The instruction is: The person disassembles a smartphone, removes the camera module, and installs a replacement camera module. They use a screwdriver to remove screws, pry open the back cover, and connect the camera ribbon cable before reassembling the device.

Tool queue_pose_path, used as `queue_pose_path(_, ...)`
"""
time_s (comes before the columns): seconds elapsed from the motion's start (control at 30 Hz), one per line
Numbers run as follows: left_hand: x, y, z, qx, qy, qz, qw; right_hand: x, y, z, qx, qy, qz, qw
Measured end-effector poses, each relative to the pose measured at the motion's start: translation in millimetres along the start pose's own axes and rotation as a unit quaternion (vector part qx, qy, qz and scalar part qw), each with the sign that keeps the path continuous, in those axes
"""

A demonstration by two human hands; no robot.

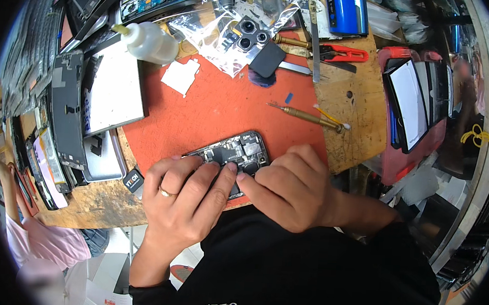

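An opened smartphone [236, 152] lies tilted on the orange-red mat [202, 107], its inner boards and parts exposed. Over its left and near side reaches my left hand [187, 196], a ring on one finger. Its fingertips bend down onto the phone and hold it, while the thumb is hidden. My right hand [296, 187] is closed at the phone's near right side, with most fingers curled in. One of its fingertips touches the phone beside my left fingertips. Whatever may be pinched there is hidden.
Farther right on the mat lies a brass-coloured screwdriver [304, 116]. A camera module [247, 35] rests on clear plastic film behind. Beyond the mat are a squeeze bottle [150, 43], red-handled pliers [345, 54] and a red bin [388, 162]. Phone parts [69, 106] crowd the left.
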State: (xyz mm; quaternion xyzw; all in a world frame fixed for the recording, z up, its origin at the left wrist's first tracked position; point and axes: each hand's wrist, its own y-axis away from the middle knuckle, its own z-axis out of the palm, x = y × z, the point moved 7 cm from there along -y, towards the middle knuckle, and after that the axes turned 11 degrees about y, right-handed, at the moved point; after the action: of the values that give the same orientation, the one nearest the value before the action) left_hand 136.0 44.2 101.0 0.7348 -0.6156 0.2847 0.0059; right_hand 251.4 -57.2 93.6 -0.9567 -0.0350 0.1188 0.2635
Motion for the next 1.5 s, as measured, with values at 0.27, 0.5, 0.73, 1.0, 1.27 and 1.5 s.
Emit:
queue_pose_path(0.27,-2,-2,0,-0.041,-0.022,0.022,0.999,4,4,2,0.023,-0.045,0.019,0.999)
queue_pose_path(0.5,-3,1,1,-0.045,-0.032,0.037,0.998,5,7,3,0.028,-0.052,0.014,0.998)
queue_pose_path(0.73,-3,3,0,-0.039,-0.034,0.036,0.998,6,9,3,0.029,-0.068,0.023,0.997)
queue_pose_path(1.0,-6,-8,-2,-0.071,-0.010,0.020,0.997,7,8,3,0.032,-0.069,0.024,0.997)
queue_pose_path(1.27,-8,-11,-3,-0.114,0.006,0.026,0.993,7,9,4,0.045,-0.058,0.029,0.997)
queue_pose_path(1.5,-9,-2,-2,-0.063,-0.010,0.036,0.997,6,10,4,0.052,-0.050,0.024,0.997)
